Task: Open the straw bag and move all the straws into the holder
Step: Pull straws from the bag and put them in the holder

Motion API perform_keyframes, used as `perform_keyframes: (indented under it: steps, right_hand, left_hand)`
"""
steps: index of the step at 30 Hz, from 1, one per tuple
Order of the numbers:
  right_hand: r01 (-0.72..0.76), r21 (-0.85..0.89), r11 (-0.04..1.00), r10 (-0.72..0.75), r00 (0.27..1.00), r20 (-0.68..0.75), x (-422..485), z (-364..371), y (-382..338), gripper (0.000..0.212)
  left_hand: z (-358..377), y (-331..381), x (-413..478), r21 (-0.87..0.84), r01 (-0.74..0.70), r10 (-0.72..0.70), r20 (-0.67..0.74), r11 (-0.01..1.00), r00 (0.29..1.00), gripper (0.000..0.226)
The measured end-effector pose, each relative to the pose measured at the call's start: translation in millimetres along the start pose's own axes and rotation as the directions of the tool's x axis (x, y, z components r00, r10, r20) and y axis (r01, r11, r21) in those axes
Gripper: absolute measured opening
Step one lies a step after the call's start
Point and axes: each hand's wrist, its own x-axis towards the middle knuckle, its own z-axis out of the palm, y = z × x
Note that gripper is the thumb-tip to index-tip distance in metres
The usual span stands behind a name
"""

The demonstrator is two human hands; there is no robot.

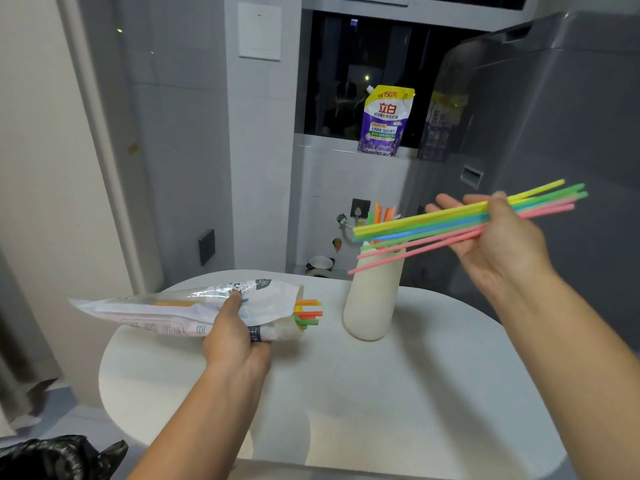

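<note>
The right hand [498,244] was up in the air, thumb pressed on top and fingers spread beneath, pinching a bunch [450,223] of long straws, yellow, green, blue and pink. The bunch lay nearly level and fanned out a little, its left tips crossing in front of the top of the holder [374,299], its right tips poking out past the hand. Down on the other side, the left hand [235,337] gripped the bag [166,313] near its open mouth, fingers curled round the plastic. The bag lay on its side over the left part of the table [381,393], mouth pointing right toward the holder; whether it touched the tabletop I could not tell. Short orange, green and yellow ends [308,313] stuck out of that mouth, near the holder but clear of it. The holder, a tall pale vase shape, stood upright on the white round table, and a cluster [381,214] of orange, green and pink straws rose from it behind the bunch. Beyond it, a purple detergent pouch [386,121] stood on the sill of a dark window. A big grey appliance [554,133] filled the right side of the room. A black bin bag [59,455] sat low at the left, by the table's edge.
</note>
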Motion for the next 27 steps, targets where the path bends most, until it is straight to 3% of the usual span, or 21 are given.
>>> perform_keyframes:
  steps: [9, 23, 27]
  right_hand:
    - [0.256, -0.265, 0.93, -0.246, 0.967, 0.072, 18, 15, -31, 0.033]
    - [0.268, -0.212, 0.94, -0.258, 0.963, 0.075, 24, 34, -51, 0.035]
    - [0.253, -0.267, 0.93, -0.243, 0.968, 0.069, 27, 37, -48, 0.039]
  left_hand:
    - [2, -4, 0, 0.01, 0.006, -0.006, -0.002, 1.0, 1.0, 0.043]
    - [3, -6, -4, 0.013, 0.002, -0.002, 0.009, 1.0, 1.0, 0.043]
    - [3, -7, -4, 0.017, 0.005, -0.005, 0.018, 1.0, 1.0, 0.041]
